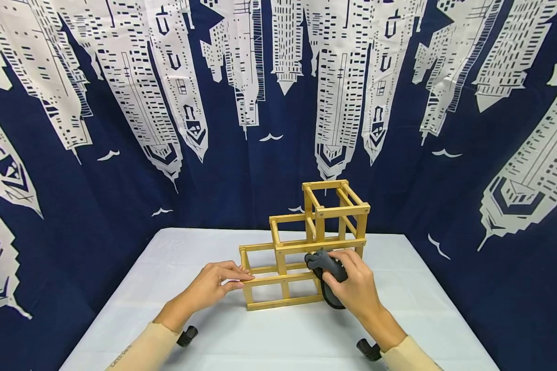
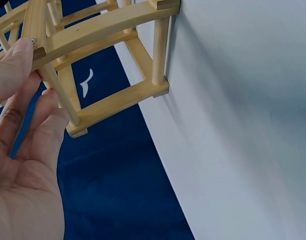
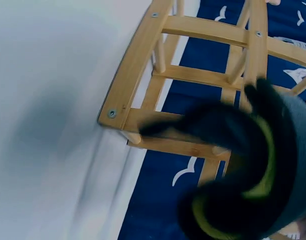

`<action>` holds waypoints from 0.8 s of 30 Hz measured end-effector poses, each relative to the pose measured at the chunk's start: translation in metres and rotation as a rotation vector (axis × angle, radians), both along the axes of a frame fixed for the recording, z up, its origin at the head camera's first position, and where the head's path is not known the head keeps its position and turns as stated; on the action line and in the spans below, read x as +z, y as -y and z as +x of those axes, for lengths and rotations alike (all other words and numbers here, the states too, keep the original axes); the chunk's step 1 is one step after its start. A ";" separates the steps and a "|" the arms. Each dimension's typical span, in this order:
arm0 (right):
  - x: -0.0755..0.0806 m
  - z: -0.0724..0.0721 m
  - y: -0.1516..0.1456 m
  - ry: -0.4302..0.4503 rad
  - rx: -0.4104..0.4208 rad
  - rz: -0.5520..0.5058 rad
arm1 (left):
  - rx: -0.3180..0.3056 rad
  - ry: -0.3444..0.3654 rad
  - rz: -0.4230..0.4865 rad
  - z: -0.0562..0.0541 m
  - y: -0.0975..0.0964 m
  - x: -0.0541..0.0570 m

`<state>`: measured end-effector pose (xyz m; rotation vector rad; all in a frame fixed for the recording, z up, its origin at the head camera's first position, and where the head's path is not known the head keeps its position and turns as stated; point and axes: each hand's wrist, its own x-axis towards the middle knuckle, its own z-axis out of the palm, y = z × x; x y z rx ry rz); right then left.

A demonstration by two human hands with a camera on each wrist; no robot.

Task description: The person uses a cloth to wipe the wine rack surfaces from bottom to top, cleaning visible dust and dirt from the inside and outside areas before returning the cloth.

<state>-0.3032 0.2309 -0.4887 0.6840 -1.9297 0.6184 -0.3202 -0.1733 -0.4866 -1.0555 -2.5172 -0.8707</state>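
I've got the left hand (image 1: 215, 281) at the low end of the stepped wooden rack (image 1: 301, 248), thumb and fingers pinching a corner of its lowest step, and over here's the right hand (image 1: 359, 286), thumb and fingers gripping a dark grey shoe-like item (image 1: 327, 262)! I have that item in front of the rack's taller, right-hand part; from here I can't tell whether it touches the wood. My right wrist view shows it blurred, black-edged, yellow-green inside. The rack stands on a white table (image 1: 283, 335), its three steps climbing to the right, and behind it there's a navy cloth (image 1: 241, 180) printed with white towers, spires pointing down. Cream sleeves (image 1: 148, 345) on both forearms.
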 end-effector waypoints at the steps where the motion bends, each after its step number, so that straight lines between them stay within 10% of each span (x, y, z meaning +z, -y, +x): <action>1: -0.001 0.000 0.000 0.024 -0.009 -0.004 | -0.002 -0.003 -0.001 0.000 0.000 0.000; 10: -0.015 0.007 -0.003 0.202 -0.055 0.022 | 0.015 0.024 0.005 -0.002 0.000 0.001; 24: -0.019 0.002 -0.003 0.082 -0.051 -0.016 | 0.035 0.066 -0.006 0.000 0.001 -0.001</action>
